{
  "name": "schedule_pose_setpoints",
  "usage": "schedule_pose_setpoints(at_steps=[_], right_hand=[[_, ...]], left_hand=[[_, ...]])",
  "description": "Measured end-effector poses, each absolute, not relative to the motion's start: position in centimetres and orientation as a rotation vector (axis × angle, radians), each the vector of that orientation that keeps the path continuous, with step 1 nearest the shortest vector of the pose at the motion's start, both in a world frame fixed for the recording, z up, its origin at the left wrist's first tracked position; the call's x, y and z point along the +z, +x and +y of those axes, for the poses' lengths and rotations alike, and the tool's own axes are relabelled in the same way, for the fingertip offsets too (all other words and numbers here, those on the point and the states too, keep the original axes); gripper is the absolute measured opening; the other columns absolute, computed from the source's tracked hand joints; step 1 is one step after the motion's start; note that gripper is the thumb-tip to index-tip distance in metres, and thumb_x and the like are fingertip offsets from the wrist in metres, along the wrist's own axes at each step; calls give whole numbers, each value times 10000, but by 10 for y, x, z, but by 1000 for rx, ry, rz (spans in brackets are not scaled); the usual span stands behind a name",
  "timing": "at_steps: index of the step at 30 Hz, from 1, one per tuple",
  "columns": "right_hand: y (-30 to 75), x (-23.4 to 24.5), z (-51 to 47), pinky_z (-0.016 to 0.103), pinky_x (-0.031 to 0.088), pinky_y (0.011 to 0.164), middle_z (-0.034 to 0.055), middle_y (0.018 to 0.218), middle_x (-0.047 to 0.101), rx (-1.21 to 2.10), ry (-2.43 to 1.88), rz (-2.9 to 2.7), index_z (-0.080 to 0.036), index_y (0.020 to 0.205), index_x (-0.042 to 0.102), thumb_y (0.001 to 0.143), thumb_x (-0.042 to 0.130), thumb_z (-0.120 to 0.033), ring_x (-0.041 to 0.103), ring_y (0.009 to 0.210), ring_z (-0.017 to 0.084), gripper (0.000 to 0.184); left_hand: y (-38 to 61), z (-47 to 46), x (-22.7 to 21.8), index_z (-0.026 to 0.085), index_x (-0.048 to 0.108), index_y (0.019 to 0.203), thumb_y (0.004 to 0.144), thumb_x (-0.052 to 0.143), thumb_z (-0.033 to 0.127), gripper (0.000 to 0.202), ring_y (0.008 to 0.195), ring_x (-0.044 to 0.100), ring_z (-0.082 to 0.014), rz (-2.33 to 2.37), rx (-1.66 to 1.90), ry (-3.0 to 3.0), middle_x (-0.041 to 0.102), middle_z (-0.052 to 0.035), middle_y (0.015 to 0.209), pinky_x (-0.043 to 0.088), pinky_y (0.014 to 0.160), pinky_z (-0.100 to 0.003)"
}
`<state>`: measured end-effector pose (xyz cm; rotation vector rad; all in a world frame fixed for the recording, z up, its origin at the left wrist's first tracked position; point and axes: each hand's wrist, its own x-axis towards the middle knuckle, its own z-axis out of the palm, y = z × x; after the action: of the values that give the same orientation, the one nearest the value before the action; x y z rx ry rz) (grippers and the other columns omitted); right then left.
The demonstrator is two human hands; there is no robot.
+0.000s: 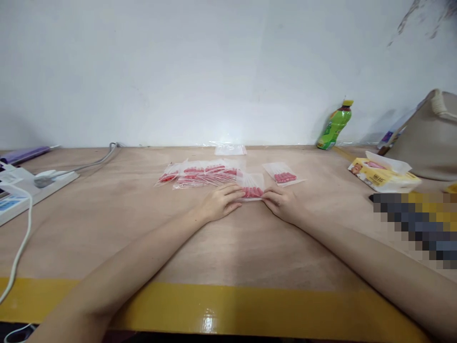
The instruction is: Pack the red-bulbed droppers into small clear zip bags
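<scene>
Between my hands a small clear plastic bag [251, 181] lies on the table, with several red pieces lined up along its near edge. My left hand [222, 202] pinches its left side, and the fingers of my right hand [282, 204] are closed at its right corner. What the red pieces are, I cannot make out. Just beyond my left hand lies a group of similar bags [203, 175], overlapping and holding red pieces. Another filled bag [284, 176] rests alone behind my right hand.
Near the wall lie flat clear bags [230, 150]. To the right stand a green drink bottle [334, 126], a yellow tissue pack [385, 175] and a beige bag [424, 138]. A white power strip [59, 181] with cables is at left. Yellow tape [250, 307] covers the table's front edge.
</scene>
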<state>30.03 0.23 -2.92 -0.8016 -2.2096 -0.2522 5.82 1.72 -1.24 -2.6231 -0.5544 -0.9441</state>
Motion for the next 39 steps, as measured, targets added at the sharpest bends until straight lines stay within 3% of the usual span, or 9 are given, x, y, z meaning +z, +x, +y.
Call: schedule_pose_setpoints(at_steps=[5,12,16,22,34,39], right_hand=[[309,-27,-12,261,427,660,37,774,648,-487,-883,-2217,-185,778,620,838,472,-163,582,694,137,162],[317,-22,-20,284,365,712,31,702,634,-710,-830,-2270,-179,754,614,836,476,-139,571,727,140,165],[317,-19,-19,304,335,738,28,680,612,-753,-864,-2309,-170,722,596,840,458,-141,548,700,137,184],[309,-17,-17,316,321,753,24,649,600,-741,-803,-2313,-165,707,598,838,470,-178,526,671,133,184],[302,-20,-16,319,301,729,32,650,587,-711,-816,-2315,-160,716,593,840,450,-180,505,675,143,191],[302,-17,-17,328,298,750,25,633,582,-743,-818,-2297,-156,708,583,837,447,-168,499,654,140,189]], left_hand=[[63,16,-14,156,617,843,895,424,166,201,752,634,-132,-449,-860,-2497,671,-40,891,521,666,-237],[64,12,-13,150,608,791,893,412,161,221,650,625,-125,-397,-805,-2441,674,-50,832,489,568,-225],[66,12,-12,151,604,773,885,431,176,208,660,624,-135,-414,-820,-2433,672,-44,809,495,586,-243],[94,16,-15,155,603,867,868,463,169,140,824,618,-153,-401,-957,-2519,662,-55,887,505,740,-278],[115,22,-17,151,591,707,883,407,158,255,736,612,-152,-233,-886,-2503,664,-47,783,488,672,-278],[112,21,-15,146,596,742,877,432,150,213,700,610,-141,-248,-912,-2447,664,-41,761,487,648,-265]])
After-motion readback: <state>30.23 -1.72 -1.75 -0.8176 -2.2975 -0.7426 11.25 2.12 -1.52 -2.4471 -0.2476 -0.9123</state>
